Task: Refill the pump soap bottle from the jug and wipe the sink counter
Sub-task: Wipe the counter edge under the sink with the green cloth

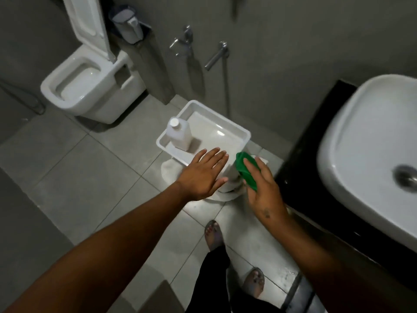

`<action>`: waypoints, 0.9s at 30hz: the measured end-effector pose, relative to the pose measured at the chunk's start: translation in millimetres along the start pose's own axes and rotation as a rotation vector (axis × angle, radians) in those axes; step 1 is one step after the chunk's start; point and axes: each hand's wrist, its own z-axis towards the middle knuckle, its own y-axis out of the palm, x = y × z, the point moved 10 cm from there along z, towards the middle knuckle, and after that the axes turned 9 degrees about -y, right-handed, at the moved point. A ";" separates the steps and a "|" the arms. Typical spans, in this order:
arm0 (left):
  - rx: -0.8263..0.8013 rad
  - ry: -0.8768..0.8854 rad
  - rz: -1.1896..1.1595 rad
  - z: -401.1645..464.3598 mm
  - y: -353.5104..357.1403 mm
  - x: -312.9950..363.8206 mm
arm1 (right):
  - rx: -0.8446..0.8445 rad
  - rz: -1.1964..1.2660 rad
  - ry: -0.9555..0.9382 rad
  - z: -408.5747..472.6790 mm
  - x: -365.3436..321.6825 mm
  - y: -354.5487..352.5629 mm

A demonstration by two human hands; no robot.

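Note:
A white jug (179, 136) with a white cap stands upright in the near-left corner of a white tray (232, 129) set on a white stand. My left hand (203, 173) hovers flat with fingers spread over the tray's near edge, holding nothing. Just to its right, my right hand (262, 188) grips a bunched green cloth (246, 169) beside the tray's near-right corner. The black sink counter (320, 152) and white basin (370, 141) lie to the right. No pump soap bottle shows.
An open white toilet (90, 86) stands at the back left with a small bin (127, 23) behind it. Wall taps (216, 56) hang above the tray. My feet (214, 236) stand on the grey tiled floor.

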 end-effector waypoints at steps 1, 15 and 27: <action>0.022 0.045 0.020 0.7 -14.4 23.1 | 0.043 0.008 0.010 -27.1 -0.5 -23.7; 0.130 0.613 0.127 50.2 -104.5 360.7 | 0.666 -0.039 0.610 -309.4 102.2 -223.9; 0.043 0.678 0.207 59.8 -93.2 381.6 | 0.700 -0.304 0.961 -283.2 147.6 -217.3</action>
